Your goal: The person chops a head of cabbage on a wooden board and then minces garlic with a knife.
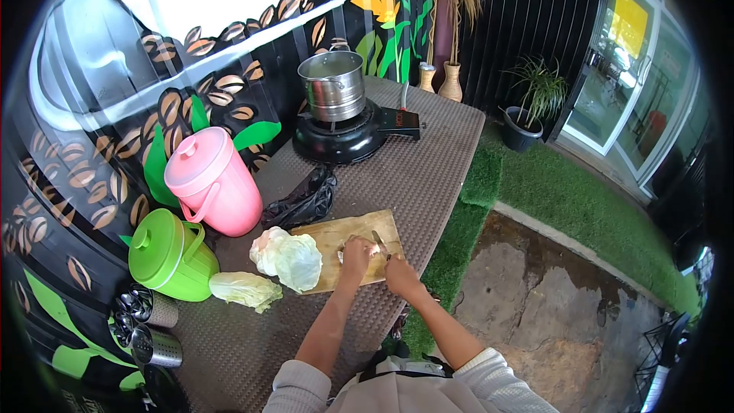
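My right hand (401, 275) is closed around the handle of a knife (378, 239), whose blade points away from me over the wooden cutting board (329, 234). On the same board my left hand (355, 257) is closed, fingers bent down and pressed together, just left of the blade. Small pale bits show by its fingertips, too small to name. A pale head of cabbage (297, 261) rests at the board's left edge, partly on it. Farther left, a smaller piece of leafy cabbage (246, 291) lies on the brown textured table (229, 344).
Behind the board lies a black plastic bag (306, 197). A steel pot (332, 88) stands on a black portable stove (340, 138) at the far end. Pink (218, 183) and green lidded jugs (172, 256) and metal cutlery holders (157, 346) line the left side.
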The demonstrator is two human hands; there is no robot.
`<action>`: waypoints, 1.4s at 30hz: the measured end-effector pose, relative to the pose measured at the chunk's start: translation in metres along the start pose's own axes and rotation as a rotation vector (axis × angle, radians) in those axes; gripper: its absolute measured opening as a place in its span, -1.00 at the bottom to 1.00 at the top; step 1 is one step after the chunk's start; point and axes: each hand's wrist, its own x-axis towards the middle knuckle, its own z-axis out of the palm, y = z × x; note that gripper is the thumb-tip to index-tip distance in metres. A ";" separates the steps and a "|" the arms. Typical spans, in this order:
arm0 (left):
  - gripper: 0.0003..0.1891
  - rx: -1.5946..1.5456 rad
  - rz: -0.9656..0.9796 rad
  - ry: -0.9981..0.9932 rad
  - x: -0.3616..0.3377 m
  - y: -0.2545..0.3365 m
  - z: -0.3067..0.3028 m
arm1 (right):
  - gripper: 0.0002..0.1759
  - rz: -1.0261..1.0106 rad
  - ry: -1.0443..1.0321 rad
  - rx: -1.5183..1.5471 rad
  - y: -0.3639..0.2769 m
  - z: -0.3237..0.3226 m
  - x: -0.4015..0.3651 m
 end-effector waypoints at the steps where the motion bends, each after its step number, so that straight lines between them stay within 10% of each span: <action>1: -0.95 -0.043 -0.045 0.009 -0.002 -0.001 0.002 | -0.67 0.000 0.000 0.000 -0.004 0.004 -0.005; 6: -0.94 -0.068 -0.080 0.108 -0.006 -0.008 0.012 | -0.70 0.249 0.047 0.077 -0.020 0.028 -0.015; 23: -0.87 0.012 0.142 0.019 -0.010 -0.004 0.000 | -0.63 0.081 0.085 0.061 -0.012 0.014 0.004; 42: -0.92 -0.030 -0.056 0.004 -0.003 0.000 -0.008 | -0.70 0.092 0.031 0.033 -0.019 0.024 -0.017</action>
